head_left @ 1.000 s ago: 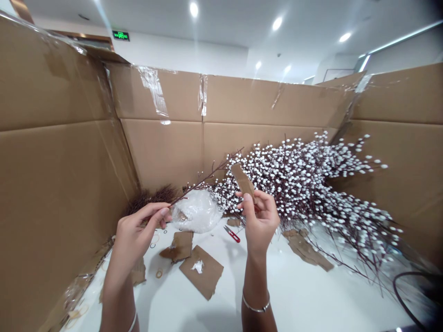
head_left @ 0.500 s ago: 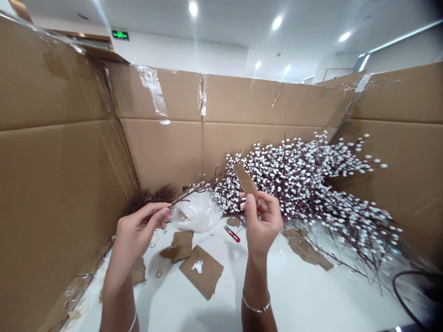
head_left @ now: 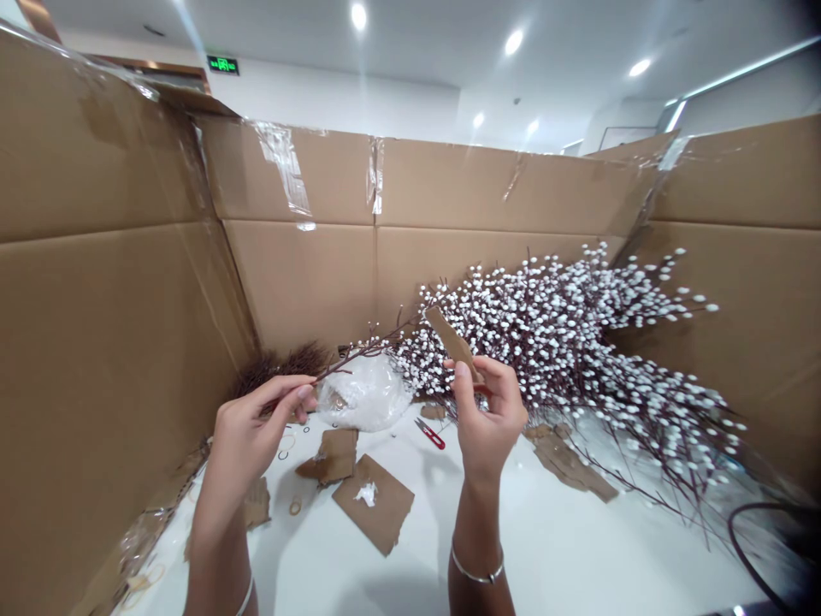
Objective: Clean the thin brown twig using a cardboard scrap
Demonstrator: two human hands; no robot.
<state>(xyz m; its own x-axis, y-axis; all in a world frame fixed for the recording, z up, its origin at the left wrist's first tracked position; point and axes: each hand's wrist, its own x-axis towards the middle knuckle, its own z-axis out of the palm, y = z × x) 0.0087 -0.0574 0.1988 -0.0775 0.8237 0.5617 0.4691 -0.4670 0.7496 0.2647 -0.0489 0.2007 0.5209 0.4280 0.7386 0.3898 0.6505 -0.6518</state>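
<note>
Between the thumb and fingers of my left hand (head_left: pixel 262 428) is the end of a thin brown twig (head_left: pixel 350 363), which slants up to the right and has few buds. My right hand (head_left: pixel 486 406) pinches a narrow torn cardboard strip (head_left: pixel 452 335), its free end tilted up to the left. Behind that strip lies a large heap of brown branches with white buds (head_left: pixel 545 325). Beyond my left hand, in the back left corner, rests a bundle of bare dark twigs (head_left: pixel 288 364). A crumpled clear plastic bag (head_left: pixel 369 393) sits behind the twig.
Red-handled thread snips (head_left: pixel 431 434) lie on the white table (head_left: pixel 372 590). Torn cardboard pieces (head_left: pixel 378 505) and several rubber bands (head_left: pixel 295 507) are scattered near my left hand. Tall cardboard walls (head_left: pixel 301 274) surround the table on three sides. A black cable (head_left: pixel 737 539) curves at the right.
The cardboard strip in my right hand has tipped a little further to the left and down. My left hand and the twig have hardly moved.
</note>
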